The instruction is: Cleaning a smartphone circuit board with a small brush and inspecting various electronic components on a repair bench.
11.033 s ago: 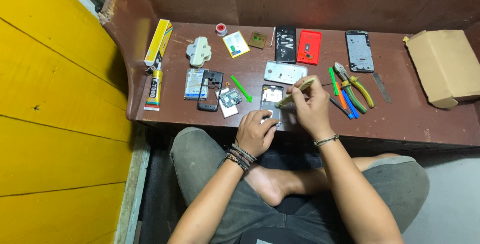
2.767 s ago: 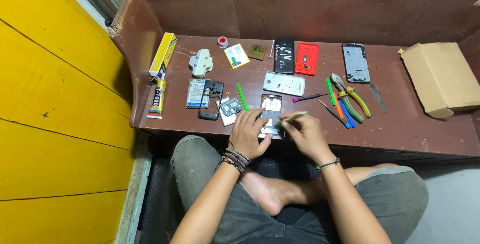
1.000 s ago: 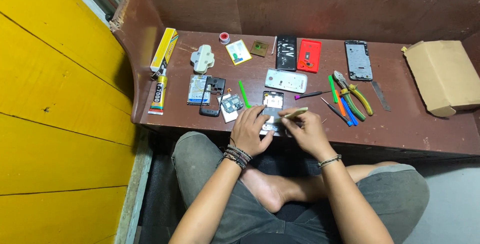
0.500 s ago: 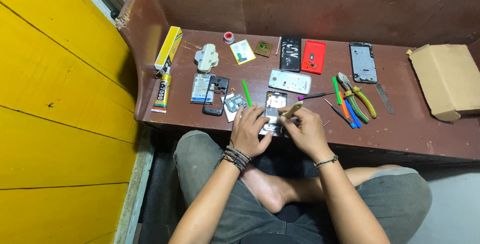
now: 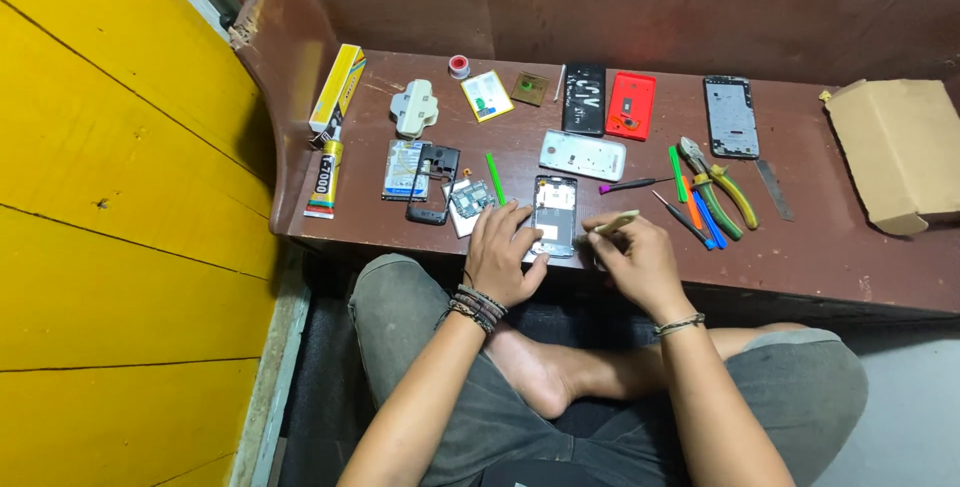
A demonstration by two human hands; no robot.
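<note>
An opened phone frame [image 5: 554,211] lies near the front edge of a low brown wooden bench [image 5: 820,257]. My left hand [image 5: 503,251] presses on its left side and lower end, holding it down. My right hand [image 5: 640,259] sits just right of the phone and grips a pale yellowish tool [image 5: 616,222] whose tip points left toward the phone. I sit cross-legged in front of the bench, with a bare foot below my hands.
Around lie a white back cover [image 5: 583,155], a black phone part [image 5: 584,99], a red cover [image 5: 631,105], a grey frame [image 5: 731,116], pliers [image 5: 718,185], coloured pry tools [image 5: 692,209], a green stick [image 5: 494,178], a glue tube [image 5: 324,180], and a cardboard box [image 5: 898,151].
My right hand has drawn the tool slightly back to the right of the phone. My left hand stays pressed on the phone. The camera view shifted a little.
</note>
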